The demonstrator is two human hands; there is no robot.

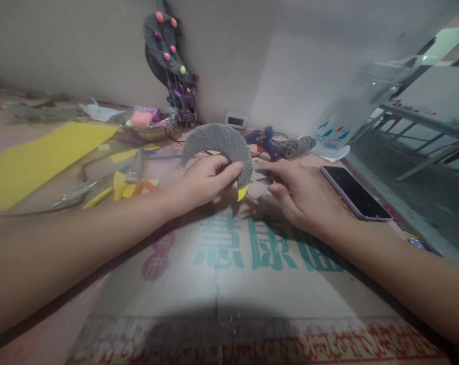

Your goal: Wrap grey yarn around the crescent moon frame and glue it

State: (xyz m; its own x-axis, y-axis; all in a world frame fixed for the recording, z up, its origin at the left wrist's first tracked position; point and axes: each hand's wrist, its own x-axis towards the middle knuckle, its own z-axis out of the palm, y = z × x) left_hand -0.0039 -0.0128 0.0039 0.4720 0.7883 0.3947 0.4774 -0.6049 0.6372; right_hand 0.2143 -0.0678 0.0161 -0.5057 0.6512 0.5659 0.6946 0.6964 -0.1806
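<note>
My left hand (pixel 210 182) is closed on a crescent wrapped in grey yarn (pixel 219 139), with the thumb on its front near the lower right tip. A bare yellow point (pixel 242 192) sticks out of that tip. Just right of the crescent is my right hand (pixel 295 190), its index finger stretched toward the tip and its thumb apart. I make out nothing held in it; its other fingers are partly hidden. Beyond it lie a blue hot glue gun (pixel 265 139) and a loose bundle of grey yarn (pixel 295 147).
A flattened cardboard sheet (pixel 176 299) covers the table front. A phone (pixel 356 192) lies right, near a big clear plastic bottle (pixel 343 111). Left are yellow sheet (pixel 54 157), yellow scraps (pixel 125 187) and a bowl (pixel 149 133). A decorated grey crescent (pixel 156 50) hangs against the wall.
</note>
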